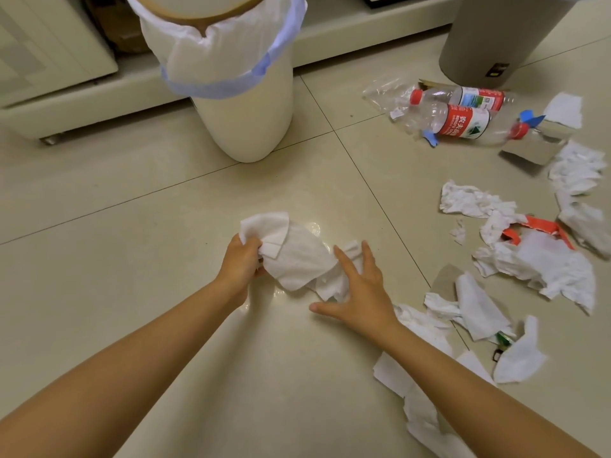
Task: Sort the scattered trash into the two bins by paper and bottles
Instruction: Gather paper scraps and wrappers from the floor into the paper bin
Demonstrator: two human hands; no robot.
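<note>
White bin (244, 104) beyond left hand's (239, 266) grip: top cut off by frame edge, can't see inside. Grey bin (489, 44) far right of grip: only lower body in frame. Left fingertips buried in tissue wad (294, 256). Small green thing (504, 338) right of right hand (357, 292), mostly under paper, no clue what it is.

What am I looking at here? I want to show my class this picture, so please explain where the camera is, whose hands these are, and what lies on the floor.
There is one picture, taken by a camera worn on a person's head, looking down at their bare arms. The left hand grips a bunch of white tissues; the right hand is spread open, touching them. On the tiled floor lie more crumpled paper and two plastic bottles. A white bin with a liner stands ahead; a grey bin stands at the top right.
</note>
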